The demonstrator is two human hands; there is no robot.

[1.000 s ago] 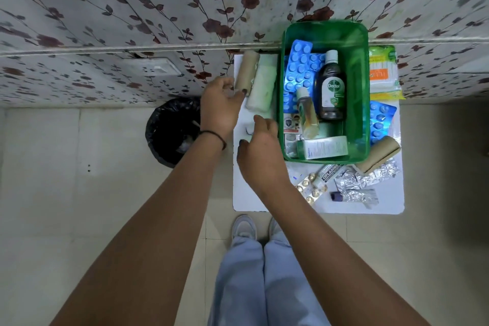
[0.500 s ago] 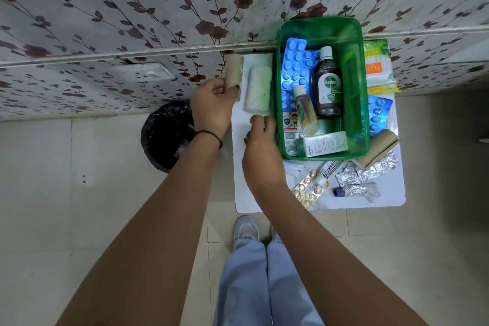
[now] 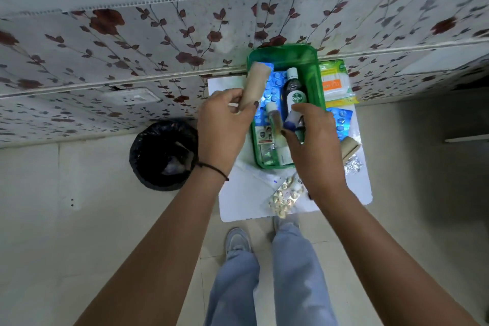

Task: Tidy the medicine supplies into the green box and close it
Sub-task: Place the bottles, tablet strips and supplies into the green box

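The green box [image 3: 282, 53] stands open on a small white table [image 3: 238, 201] against the wall. Inside lie blue blister packs [image 3: 275, 85], a dark Dettol bottle [image 3: 293, 94] and a small white-capped bottle [image 3: 272, 114]. My left hand [image 3: 225, 127] grips a beige bandage roll [image 3: 255, 85] tilted over the box's left rim. My right hand [image 3: 316, 148] is over the box and holds a small white tube with a blue cap [image 3: 291, 119]. Outside the box lie a pill strip [image 3: 285, 196], a blue blister pack [image 3: 342, 120], another beige roll [image 3: 349, 146], foil strips [image 3: 353, 166] and a cotton-bud pack [image 3: 334, 83].
A black-lined bin [image 3: 164, 153] stands on the tiled floor left of the table. A floral-patterned wall runs behind the table and box. My legs and shoes [image 3: 238, 241] are right at the table's near edge.
My left hand has lifted the beige roll from the table's left side up over the box. My right hand has picked up the small tube and moved right, over the box.
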